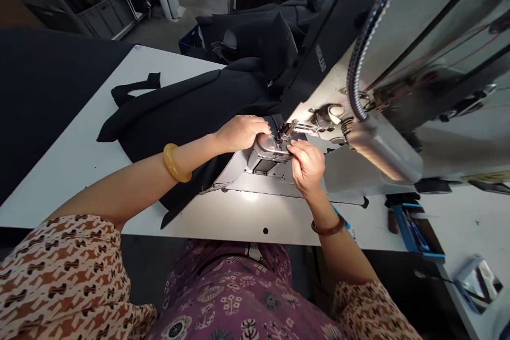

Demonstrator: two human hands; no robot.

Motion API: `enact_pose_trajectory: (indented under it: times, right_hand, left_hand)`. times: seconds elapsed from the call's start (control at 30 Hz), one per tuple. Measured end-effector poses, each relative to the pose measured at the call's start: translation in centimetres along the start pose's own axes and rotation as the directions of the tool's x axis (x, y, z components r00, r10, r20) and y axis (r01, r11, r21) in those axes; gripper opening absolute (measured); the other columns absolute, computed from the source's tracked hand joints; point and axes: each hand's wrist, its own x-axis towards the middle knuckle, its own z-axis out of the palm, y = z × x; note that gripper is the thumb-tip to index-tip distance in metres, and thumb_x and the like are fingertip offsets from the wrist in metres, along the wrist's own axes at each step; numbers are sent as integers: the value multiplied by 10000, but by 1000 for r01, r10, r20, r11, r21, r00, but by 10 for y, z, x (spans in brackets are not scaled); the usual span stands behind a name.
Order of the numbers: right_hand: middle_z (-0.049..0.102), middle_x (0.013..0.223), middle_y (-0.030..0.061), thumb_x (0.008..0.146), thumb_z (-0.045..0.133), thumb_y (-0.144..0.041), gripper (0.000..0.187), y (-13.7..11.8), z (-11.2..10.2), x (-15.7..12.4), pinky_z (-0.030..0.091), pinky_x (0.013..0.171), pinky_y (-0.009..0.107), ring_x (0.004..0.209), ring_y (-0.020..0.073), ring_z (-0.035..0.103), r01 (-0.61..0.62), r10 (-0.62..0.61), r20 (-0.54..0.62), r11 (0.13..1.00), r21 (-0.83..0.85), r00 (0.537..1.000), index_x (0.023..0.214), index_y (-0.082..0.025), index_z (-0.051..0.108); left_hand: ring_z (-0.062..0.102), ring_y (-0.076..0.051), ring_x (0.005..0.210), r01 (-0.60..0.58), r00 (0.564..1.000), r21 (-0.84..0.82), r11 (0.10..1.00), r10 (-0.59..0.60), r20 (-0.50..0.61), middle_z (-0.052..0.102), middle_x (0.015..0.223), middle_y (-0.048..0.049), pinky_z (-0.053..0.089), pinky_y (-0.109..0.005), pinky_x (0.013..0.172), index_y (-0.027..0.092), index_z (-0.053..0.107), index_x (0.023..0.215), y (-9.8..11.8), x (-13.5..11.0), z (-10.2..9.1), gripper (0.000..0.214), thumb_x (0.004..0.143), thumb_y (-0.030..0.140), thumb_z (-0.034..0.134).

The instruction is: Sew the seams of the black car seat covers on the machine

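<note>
A sewing machine leans in from the right, its lamp shining on the needle and presser foot. Beneath the foot is a raised metal bed with a rounded end. Black fabric, seemingly a garment piece, spreads left of the machine and reaches the foot. My left hand lies at the fabric's edge left of the foot, fingers together and bent over it. Just right of the foot, my right hand has its thumb and fingertips pinched at the edge of the dark cloth; the fingers partly hide the hold.
The white tabletop runs along my front. More black cloth is heaped behind the machine. A dark sheet covers the left side. At right sit a blue tray with tools and a thread-hung metal lamp above.
</note>
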Motion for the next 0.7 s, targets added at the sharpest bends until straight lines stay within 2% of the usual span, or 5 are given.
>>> enact_pose_trajectory:
  times: [0.27,0.43,0.5,0.57,0.7]
  right_hand:
    - [726,977,69,863,477,-84,223,5,3,-1,552,869,370,985,197,676,-5,5,-1,997,71,1000,926,-189,664]
    - [709,1038,79,868,478,-78,232,7,-2,-9,529,919,414,1066,206,646,-82,78,28,984,160,997,965,-196,653]
    - [709,1017,74,873,473,-81,219,12,-9,-12,533,892,389,1024,192,657,-126,121,35,975,181,992,930,-196,650]
    - [711,949,62,881,465,-101,200,19,-17,-17,541,824,346,930,172,670,-194,193,22,966,169,981,878,-193,643]
    - [701,868,50,901,466,-164,170,35,-35,-36,544,771,316,842,165,668,-312,307,82,949,53,948,857,-184,629]
  left_hand:
    - [682,-132,861,109,993,-34,993,-107,46,732,909,-3,524,-239,791,205,699,831,-2,0,5,250,840,98,474]
    - [672,-149,928,245,967,-215,945,-223,122,729,966,-9,507,-245,846,201,724,851,6,-2,-5,318,782,50,453]
    - [661,-150,945,402,916,-368,839,-363,171,728,947,13,484,-245,892,210,735,798,1,0,-11,341,726,17,463]
    - [647,-157,954,534,839,-479,696,-504,204,722,892,36,451,-259,953,216,730,713,-15,7,-13,331,690,-5,484]
    - [622,-196,977,669,675,-579,467,-708,208,685,799,4,427,-339,1013,167,682,631,-70,37,7,218,734,10,571]
